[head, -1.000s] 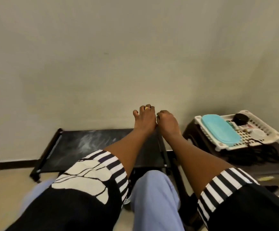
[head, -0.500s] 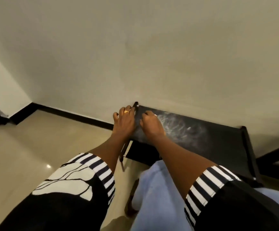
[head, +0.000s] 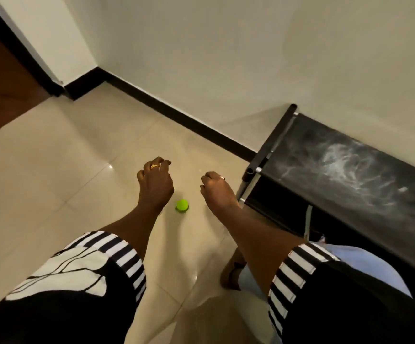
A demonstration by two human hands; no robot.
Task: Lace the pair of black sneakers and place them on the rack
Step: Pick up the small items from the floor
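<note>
Both hands, left hand and right hand, hang loosely curled, holding nothing, above the floor; the rack stands just right.

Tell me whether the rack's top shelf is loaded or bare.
Bare in the part in view: the rack shows only whitish dust smears on its dark top; its right end is cut off.

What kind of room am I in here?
Probably a home room or hallway corner: glossy cream floor tiles, plain walls with a black skirting board, and a low black shoe rack against the wall. A small green ball lies on the floor.
</note>
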